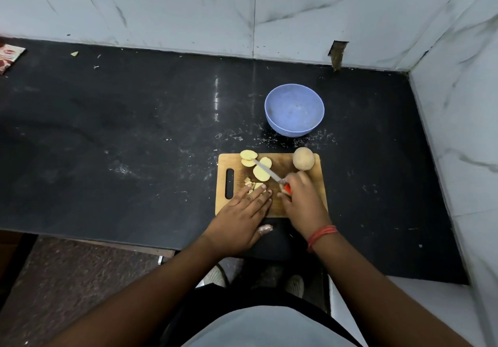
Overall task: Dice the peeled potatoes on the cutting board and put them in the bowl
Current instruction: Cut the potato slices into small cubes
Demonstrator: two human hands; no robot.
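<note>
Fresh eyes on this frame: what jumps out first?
The wooden cutting board at the centre of the black counter, strewn with pale potato slices and a few diced pieces. The right hand grips a red-handled knife over the slices; the left hand lies flat on the dice. Behind the board sits an empty blue bowl.

Black stone table (pixel 134 136) in a corner of white marble-veined wall tiles (pixel 161 7); speckled brown floor (pixel 67 279) below.

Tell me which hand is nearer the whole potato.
Right. The right hand, gripping the knife, sits just below the whole potato; the left hand rests farther away on the diced pieces.
</note>
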